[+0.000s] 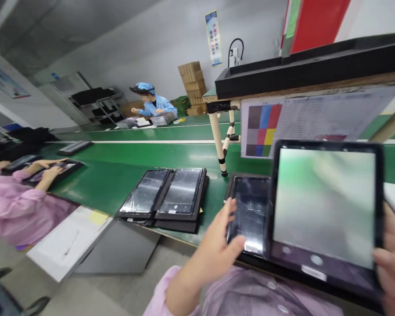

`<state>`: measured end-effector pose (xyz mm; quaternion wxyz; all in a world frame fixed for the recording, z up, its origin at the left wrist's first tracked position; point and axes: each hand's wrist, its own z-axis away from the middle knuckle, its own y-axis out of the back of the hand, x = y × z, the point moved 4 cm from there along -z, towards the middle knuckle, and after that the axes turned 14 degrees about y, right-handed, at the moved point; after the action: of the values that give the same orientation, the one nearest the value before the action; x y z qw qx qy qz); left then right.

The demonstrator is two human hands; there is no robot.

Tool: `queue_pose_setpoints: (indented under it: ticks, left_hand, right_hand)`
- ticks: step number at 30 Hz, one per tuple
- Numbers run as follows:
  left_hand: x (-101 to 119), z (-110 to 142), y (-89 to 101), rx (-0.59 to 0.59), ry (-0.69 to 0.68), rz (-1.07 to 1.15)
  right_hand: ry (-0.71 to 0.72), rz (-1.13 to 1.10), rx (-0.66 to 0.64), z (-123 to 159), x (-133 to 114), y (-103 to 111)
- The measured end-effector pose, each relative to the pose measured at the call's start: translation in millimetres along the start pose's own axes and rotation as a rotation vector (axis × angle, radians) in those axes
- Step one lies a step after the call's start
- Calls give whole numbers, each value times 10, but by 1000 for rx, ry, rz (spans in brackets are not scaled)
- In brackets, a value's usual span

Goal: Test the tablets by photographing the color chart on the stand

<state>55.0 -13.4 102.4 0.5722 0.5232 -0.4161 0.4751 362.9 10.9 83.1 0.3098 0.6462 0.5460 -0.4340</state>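
Observation:
My right hand (pixel 393 263) grips the right edge of a black tablet (pixel 325 210), held up with its screen lit in a blurred green and grey camera picture. My left hand (pixel 219 241) reaches to a second dark tablet (pixel 250 210) lying on the green belt, thumb on its screen and fingers along its left edge. Two more tablets (pixel 166 193) lie side by side on a stack further left.
A colour test chart (pixel 263 129) on paper hangs from a frame over the green conveyor (pixel 118 171). A person in pink (pixel 16 202) handles a tablet at the left. Another person in blue (pixel 151 105) works far back. Cardboard boxes (pixel 192 85) stand behind.

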Motion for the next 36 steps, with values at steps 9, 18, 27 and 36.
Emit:
queue_pose_setpoints:
  ticks: [9, 18, 27, 36]
  left_hand:
    - [148, 7, -667, 295, -80, -247]
    - [95, 79, -800, 480, -231, -500]
    - [73, 86, -842, 574, -346, -594]
    - [30, 101, -847, 589, -368, -541]
  right_hand:
    - [82, -395, -62, -349, -232, -609]
    - [46, -395, -76, -358, -152, -587]
    - [69, -453, -125, -332, -157, -596]
    - [86, -493, -158, -319, -95, -593]
